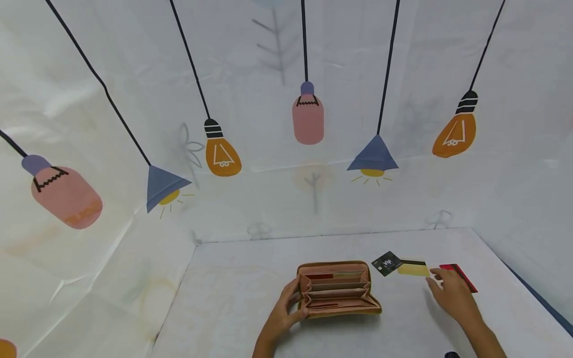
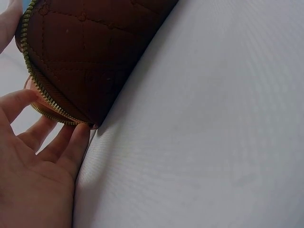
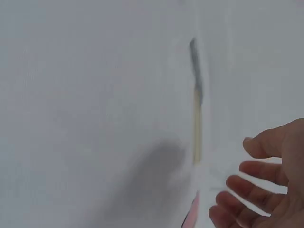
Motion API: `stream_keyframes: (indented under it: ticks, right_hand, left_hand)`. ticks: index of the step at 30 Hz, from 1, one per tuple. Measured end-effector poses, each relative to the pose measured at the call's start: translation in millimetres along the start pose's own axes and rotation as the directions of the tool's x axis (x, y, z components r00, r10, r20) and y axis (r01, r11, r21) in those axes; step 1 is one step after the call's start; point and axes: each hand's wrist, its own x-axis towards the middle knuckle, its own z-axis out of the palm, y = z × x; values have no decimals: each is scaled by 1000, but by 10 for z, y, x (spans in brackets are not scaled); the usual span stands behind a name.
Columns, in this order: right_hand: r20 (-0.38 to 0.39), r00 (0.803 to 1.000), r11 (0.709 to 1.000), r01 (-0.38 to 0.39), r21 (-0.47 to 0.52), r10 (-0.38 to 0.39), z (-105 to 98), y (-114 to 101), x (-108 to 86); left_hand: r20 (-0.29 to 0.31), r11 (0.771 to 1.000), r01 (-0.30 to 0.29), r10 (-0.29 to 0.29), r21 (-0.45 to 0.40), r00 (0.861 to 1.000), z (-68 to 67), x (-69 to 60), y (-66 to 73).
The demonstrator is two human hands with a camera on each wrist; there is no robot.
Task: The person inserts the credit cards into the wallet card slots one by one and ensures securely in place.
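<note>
An unzipped zip-around wallet stands spread on the white table in the head view, showing pink-tan card slots and pleated compartments. My left hand grips its left end, thumb at the near corner and fingers at the far side. In the left wrist view, those fingers touch the gold zipper edges of the brown quilted wallet. My right hand hovers over the table with loosely bent fingers, nothing between them in the right wrist view. Close by lie a black "Vip" card, a gold card and a red card, partly hidden by that hand.
The white table meets a pale sheet backdrop printed with hanging lamps and bulbs at the back and left. A small dark object shows at the bottom edge, near the right forearm.
</note>
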Motion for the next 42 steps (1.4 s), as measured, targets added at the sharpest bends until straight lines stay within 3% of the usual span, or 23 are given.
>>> stream_keyframes:
  ticks: [2, 5, 12, 26, 42]
  right_hand:
    - [24, 994, 994, -101, -50, 103, -23, 157, 54]
    - [49, 967, 962, -243, -124, 250, -43, 345, 118]
    - [96, 899, 890, -399, -221, 428, -27, 609, 194]
    - [137, 872, 872, -435, -223, 470, -28, 695, 289]
    - [158, 874, 881, -426, -206, 460, -75, 757, 286]
  left_hand:
    - [3, 1000, -11, 11, 5, 1000, 0, 5, 4]
    - [3, 1000, -19, 19, 5, 1000, 6, 12, -15]
    - [7, 999, -48, 47, 7, 999, 8, 20, -37]
    - [-8, 999, -49, 49, 8, 999, 11, 13, -40]
    - [-22, 1000, 24, -25, -10, 999, 17, -9, -10]
